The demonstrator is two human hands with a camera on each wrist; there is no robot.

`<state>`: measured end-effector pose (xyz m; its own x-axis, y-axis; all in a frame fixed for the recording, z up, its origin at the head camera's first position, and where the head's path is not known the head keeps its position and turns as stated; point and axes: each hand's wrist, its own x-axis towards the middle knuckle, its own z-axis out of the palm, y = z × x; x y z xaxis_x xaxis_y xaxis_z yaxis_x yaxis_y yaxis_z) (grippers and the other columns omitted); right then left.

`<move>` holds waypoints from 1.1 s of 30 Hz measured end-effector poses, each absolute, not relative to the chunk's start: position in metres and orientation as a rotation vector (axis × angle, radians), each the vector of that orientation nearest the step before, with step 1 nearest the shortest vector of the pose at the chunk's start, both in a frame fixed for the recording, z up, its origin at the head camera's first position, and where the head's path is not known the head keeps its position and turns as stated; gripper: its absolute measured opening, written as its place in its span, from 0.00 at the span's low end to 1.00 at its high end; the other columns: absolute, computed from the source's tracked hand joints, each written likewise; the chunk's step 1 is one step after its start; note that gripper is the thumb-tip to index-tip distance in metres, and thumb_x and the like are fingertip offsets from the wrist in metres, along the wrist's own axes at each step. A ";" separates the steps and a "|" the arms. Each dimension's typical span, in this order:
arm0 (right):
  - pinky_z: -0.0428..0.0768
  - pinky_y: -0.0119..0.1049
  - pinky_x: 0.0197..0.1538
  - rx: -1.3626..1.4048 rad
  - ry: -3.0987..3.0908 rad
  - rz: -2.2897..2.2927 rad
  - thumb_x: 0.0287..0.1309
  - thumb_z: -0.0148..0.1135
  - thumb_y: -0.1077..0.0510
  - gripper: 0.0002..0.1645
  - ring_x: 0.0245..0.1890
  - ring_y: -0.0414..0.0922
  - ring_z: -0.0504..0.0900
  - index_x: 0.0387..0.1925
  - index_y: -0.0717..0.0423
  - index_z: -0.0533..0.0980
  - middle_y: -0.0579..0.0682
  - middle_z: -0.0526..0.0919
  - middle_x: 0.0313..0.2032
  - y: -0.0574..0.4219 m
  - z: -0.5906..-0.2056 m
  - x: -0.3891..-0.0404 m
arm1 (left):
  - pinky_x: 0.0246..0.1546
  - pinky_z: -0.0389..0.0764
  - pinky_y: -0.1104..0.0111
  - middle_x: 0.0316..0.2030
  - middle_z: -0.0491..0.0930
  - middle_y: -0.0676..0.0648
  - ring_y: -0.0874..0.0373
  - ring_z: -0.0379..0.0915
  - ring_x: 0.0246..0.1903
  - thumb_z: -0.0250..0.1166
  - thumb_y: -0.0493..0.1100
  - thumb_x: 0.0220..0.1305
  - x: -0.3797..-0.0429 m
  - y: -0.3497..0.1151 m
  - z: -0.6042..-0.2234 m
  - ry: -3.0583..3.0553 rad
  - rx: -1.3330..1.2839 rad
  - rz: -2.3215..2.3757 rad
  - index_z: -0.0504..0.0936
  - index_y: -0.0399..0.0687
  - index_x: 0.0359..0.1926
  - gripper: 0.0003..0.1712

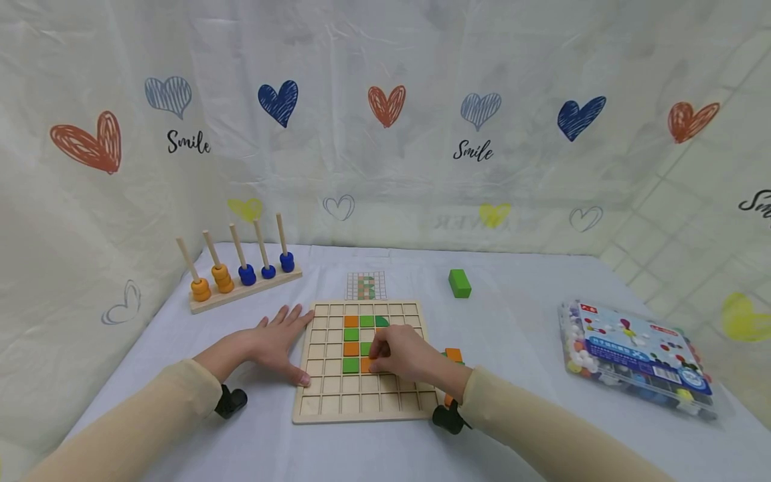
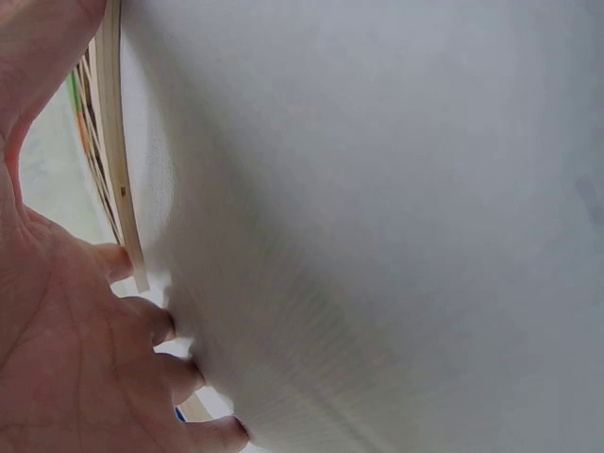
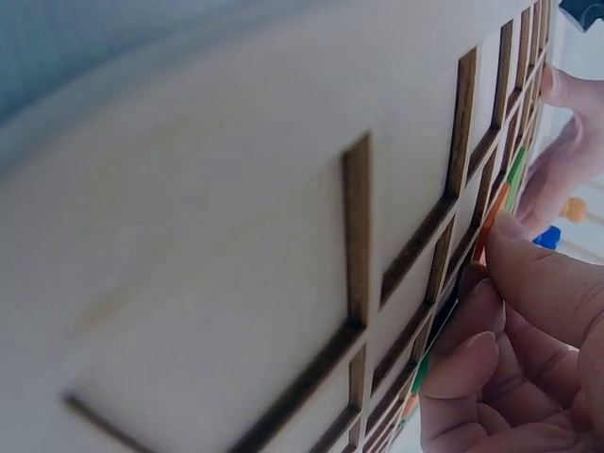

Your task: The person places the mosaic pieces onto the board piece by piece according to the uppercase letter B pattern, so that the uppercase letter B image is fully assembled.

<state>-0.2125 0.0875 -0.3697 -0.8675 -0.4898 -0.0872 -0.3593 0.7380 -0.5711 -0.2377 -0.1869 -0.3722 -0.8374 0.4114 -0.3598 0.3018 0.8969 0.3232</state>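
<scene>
A wooden grid board [image 1: 319, 405] lies on the table, with orange and green square tiles and a rounded dark green tile [image 1: 382, 322] in its middle cells. My left hand [image 1: 277, 345] rests at the board's left edge, fingers spread, the thumb at the lower side. My right hand [image 1: 400, 353] is over the board's centre and pinches an orange tile [image 1: 365, 365] at its cell, beside a green tile [image 1: 351, 365]. In the right wrist view the thumb and curled index finger meet at the orange tile [image 3: 491, 223]. The right hand hides several cells.
A printed pattern card [image 1: 366, 286] lies behind the board, and a green block [image 1: 460, 284] behind it to the right. More orange pieces [image 1: 454, 355] sit beside my right wrist. A bead stacker [image 1: 247, 288] stands back left; a plastic box of parts [image 1: 638, 358] lies far right.
</scene>
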 end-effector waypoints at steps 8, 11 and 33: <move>0.81 0.32 0.41 -0.650 2.701 -0.803 0.57 0.75 0.62 0.03 0.33 0.38 0.79 0.35 0.54 0.87 0.42 0.86 0.31 0.090 -0.369 -0.212 | 0.71 0.40 0.26 0.80 0.38 0.29 0.25 0.29 0.78 0.77 0.71 0.46 -0.238 -0.187 -0.374 2.636 0.519 0.359 0.45 0.41 0.81 0.75; 0.81 0.32 0.40 -0.649 2.696 -0.813 0.59 0.73 0.62 0.03 0.33 0.39 0.79 0.36 0.54 0.88 0.42 0.86 0.31 0.093 -0.367 -0.212 | 0.71 0.40 0.26 0.80 0.38 0.28 0.26 0.29 0.78 0.77 0.71 0.46 -0.238 -0.187 -0.375 2.634 0.520 0.361 0.45 0.41 0.81 0.75; 0.82 0.34 0.40 -0.312 2.837 -0.848 0.63 0.68 0.63 0.06 0.34 0.41 0.79 0.41 0.59 0.85 0.46 0.86 0.35 0.195 -0.361 -0.219 | 0.71 0.41 0.26 0.80 0.39 0.27 0.24 0.31 0.78 0.77 0.71 0.46 -0.235 -0.187 -0.371 2.643 0.531 0.374 0.46 0.39 0.81 0.75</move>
